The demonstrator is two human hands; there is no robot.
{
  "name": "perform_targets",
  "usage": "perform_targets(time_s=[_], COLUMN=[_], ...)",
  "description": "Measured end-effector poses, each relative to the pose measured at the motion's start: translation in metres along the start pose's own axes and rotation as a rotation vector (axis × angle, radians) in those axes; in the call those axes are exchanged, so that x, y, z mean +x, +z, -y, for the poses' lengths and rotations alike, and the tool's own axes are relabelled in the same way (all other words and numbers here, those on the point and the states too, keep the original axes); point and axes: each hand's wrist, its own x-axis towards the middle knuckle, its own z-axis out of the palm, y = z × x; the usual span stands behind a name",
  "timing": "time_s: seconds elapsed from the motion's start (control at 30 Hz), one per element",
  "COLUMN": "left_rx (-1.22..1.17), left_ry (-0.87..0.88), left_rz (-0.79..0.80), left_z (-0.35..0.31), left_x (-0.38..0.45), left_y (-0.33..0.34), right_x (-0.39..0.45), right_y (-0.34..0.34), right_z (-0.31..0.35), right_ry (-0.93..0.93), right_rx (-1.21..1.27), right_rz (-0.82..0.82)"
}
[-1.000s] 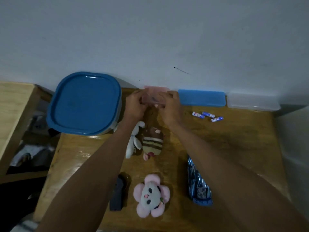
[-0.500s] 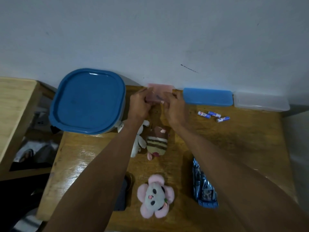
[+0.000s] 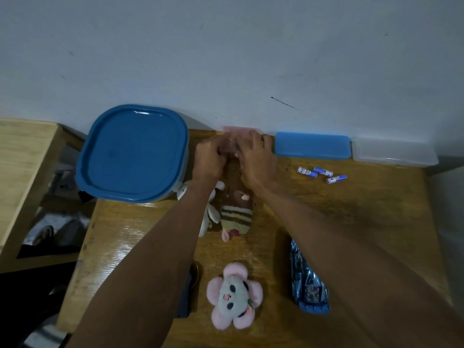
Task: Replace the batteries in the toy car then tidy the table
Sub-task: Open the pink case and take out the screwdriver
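Note:
My left hand (image 3: 209, 159) and my right hand (image 3: 258, 162) both grip a small translucent pink box (image 3: 238, 133) at the table's far edge, against the wall. Their fingers are curled round its front and hide most of it. Three blue-and-white batteries (image 3: 322, 174) lie loose on the table to the right of my right hand. The blue toy car (image 3: 308, 280) lies near the front right, partly under my right forearm.
A large blue-lidded container (image 3: 133, 151) stands at the far left. A blue case (image 3: 312, 145) and a clear box (image 3: 394, 151) line the wall. A white plush (image 3: 213, 214), a striped plush (image 3: 237, 214), a pink plush (image 3: 234, 296) and a dark object (image 3: 187, 292) lie on the wooden table (image 3: 364, 222).
Both hands stay on the pink box at the wall and have barely moved. The view has drifted slightly.

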Motion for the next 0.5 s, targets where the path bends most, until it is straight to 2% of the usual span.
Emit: perform_targets(time_s=[0.33, 0.5], left_rx=[0.035, 0.022], left_ry=[0.013, 0.069], left_rz=[-0.025, 0.022], left_z=[0.001, 0.004], left_x=[0.001, 0.0], left_y=[0.002, 0.0], right_x=[0.0, 0.0], right_y=[0.011, 0.013], right_z=[-0.006, -0.011], right_ry=[-0.027, -0.045], right_rx=[-0.098, -0.062], right_rz=[-0.024, -0.021])
